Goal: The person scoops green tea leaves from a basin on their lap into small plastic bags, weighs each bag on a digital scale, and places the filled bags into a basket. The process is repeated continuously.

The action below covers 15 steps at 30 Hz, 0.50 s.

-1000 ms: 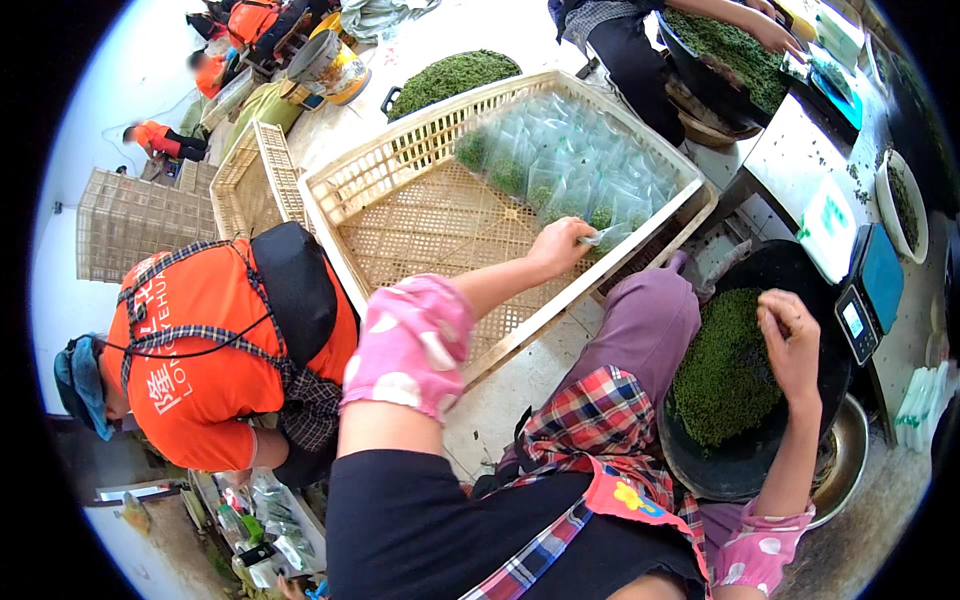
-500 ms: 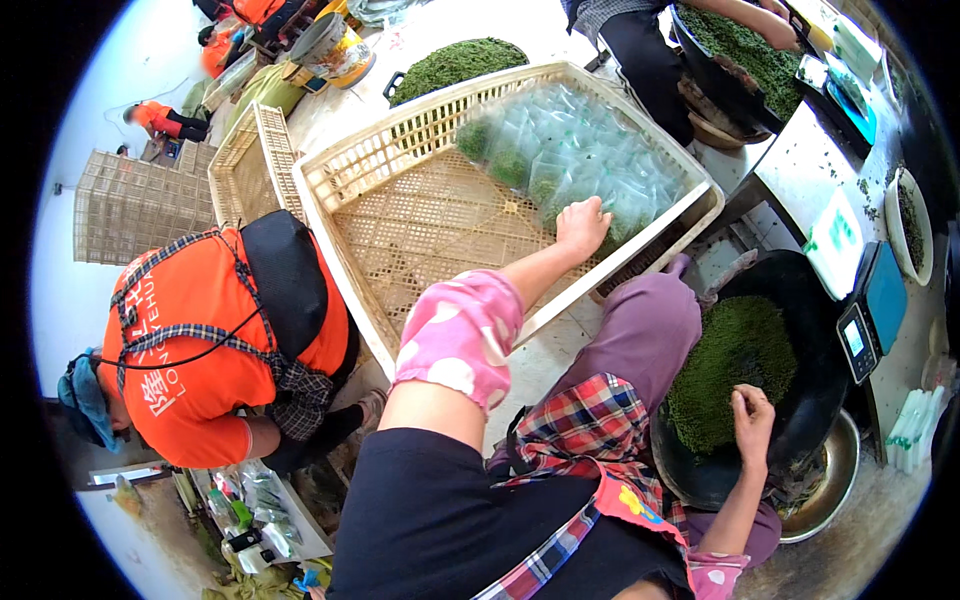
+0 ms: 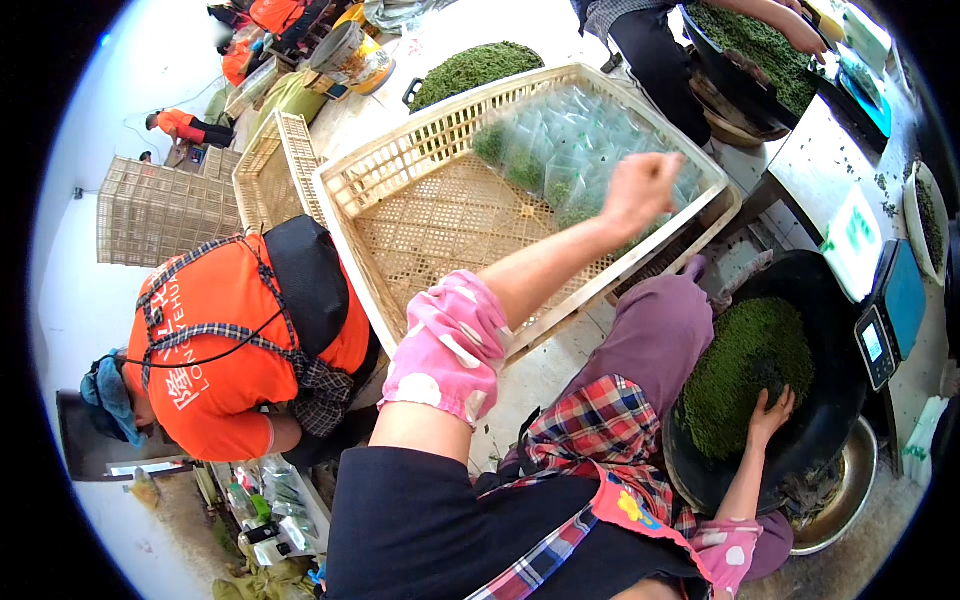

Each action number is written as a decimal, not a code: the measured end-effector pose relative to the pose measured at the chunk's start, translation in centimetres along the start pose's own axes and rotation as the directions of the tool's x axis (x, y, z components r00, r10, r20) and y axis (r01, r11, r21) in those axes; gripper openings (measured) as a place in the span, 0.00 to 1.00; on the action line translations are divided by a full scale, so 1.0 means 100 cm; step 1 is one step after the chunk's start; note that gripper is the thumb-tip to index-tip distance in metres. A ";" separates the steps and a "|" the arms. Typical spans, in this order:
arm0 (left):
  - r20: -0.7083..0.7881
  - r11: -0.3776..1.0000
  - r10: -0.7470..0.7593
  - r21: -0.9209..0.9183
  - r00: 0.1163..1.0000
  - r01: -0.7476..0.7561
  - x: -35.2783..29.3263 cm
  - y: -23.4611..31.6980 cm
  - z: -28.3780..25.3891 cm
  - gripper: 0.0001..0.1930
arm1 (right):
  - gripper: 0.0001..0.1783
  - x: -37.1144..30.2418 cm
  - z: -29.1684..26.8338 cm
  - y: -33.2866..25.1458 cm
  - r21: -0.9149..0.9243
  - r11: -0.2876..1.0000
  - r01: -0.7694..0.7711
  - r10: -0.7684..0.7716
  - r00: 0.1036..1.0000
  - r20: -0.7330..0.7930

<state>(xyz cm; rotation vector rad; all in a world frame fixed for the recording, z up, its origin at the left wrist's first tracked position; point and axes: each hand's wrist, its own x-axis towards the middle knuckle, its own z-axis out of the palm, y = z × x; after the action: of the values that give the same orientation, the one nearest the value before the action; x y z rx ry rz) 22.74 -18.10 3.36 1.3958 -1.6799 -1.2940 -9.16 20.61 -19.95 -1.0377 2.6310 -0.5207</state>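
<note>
Fingers curled, my left hand [image 3: 640, 190] hovers slightly blurred over the far right side of a cream plastic crate [image 3: 350, 270]; no bag shows in it. Beneath and beside it lie several clear plastic bags [image 3: 570, 140] with green leaf-like contents, heaped toward the crate's far right. My right hand [image 3: 770, 415], fingers spread, touches the heap of small green leaves [image 3: 730, 370] in a large black pan [image 3: 835, 310]. A darker hollow shows in the leaves by its fingertips.
Right of the pan are a blue-topped digital scale [image 3: 895, 310], a white packet [image 3: 850, 240] and a metal basin [image 3: 850, 500]. At left, a person in orange [image 3: 230, 340] bends over. Another leaf-filled pan [image 3: 475, 75] stands beyond the crate; another person's hand [image 3: 795, 35] is upper right.
My left hand has moved up and to the right over the bags. My right hand has opened from a pinch and lowered onto the leaves. The whole view has shifted slightly.
</note>
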 end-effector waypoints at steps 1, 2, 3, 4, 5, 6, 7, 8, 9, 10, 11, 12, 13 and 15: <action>0.068 0.998 0.064 -0.026 0.996 -0.062 -0.005 0.015 0.015 0.25 | 0.33 0.001 0.008 0.003 -0.012 0.995 -0.103 0.103 0.994 -0.022; 0.110 0.975 0.190 -0.134 0.976 -0.175 -0.013 0.033 0.034 0.24 | 0.34 0.000 0.017 0.004 -0.021 0.977 -0.212 0.210 0.976 -0.050; 0.122 0.952 0.254 -0.209 0.959 -0.225 -0.021 0.051 0.055 0.23 | 0.33 -0.004 0.028 0.003 -0.051 0.979 -0.196 0.191 0.977 -0.095; 0.122 0.917 0.377 -0.189 0.918 -0.352 -0.027 0.063 0.073 0.22 | 0.33 -0.012 0.043 -0.001 -0.083 0.980 -0.182 0.170 0.976 -0.135; 0.204 0.894 0.387 -0.322 0.899 -0.311 -0.036 0.081 0.088 0.22 | 0.32 -0.020 0.058 -0.009 -0.111 0.979 -0.169 0.148 0.973 -0.175; 0.171 0.858 0.448 -0.359 0.877 -0.368 -0.043 0.094 0.110 0.22 | 0.32 -0.027 0.070 -0.018 -0.145 0.976 -0.160 0.126 0.968 -0.217; 0.194 0.837 0.447 -0.434 0.873 -0.332 -0.050 0.110 0.128 0.23 | 0.30 -0.037 0.080 -0.034 -0.008 0.998 -0.068 0.065 0.983 -0.173; 0.224 0.810 0.435 -0.520 0.872 -0.270 -0.058 0.118 0.145 0.23 | 0.29 -0.055 0.081 -0.063 0.112 0.994 0.012 0.004 0.991 -0.135; 0.215 0.760 0.369 -0.630 0.904 -0.160 -0.065 0.116 0.160 0.23 | 0.30 -0.070 0.057 -0.116 0.232 0.973 -0.015 -0.001 0.998 0.068; 0.173 0.688 0.395 -0.707 0.902 -0.165 -0.069 0.124 0.179 0.24 | 0.31 -0.078 0.061 -0.124 0.291 0.951 0.104 -0.128 0.990 0.062; 0.192 0.729 0.356 -0.670 0.915 -0.143 -0.074 0.133 0.186 0.23 | 0.32 -0.077 0.063 -0.127 0.425 0.886 0.185 -0.247 0.964 0.095; 0.135 0.724 0.455 -0.632 0.880 -0.277 -0.074 0.140 0.193 0.22 | 0.34 -0.074 0.064 -0.124 0.562 0.797 0.222 -0.345 0.931 0.121; 0.115 0.712 0.447 -0.646 0.887 -0.275 -0.075 0.135 0.194 0.22 | 0.34 -0.075 0.040 -0.130 0.475 0.856 0.206 -0.325 0.928 0.182; -0.053 0.734 0.480 -0.522 0.876 -0.434 -0.062 0.126 0.191 0.19 | 0.34 -0.041 0.010 -0.108 0.311 0.928 0.207 -0.260 0.955 0.140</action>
<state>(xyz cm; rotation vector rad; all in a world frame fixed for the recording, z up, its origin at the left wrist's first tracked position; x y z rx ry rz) 2.79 -6.71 9.23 0.5595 -1.4410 -1.3783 0.60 15.91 -15.91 -1.2417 2.2016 -0.8018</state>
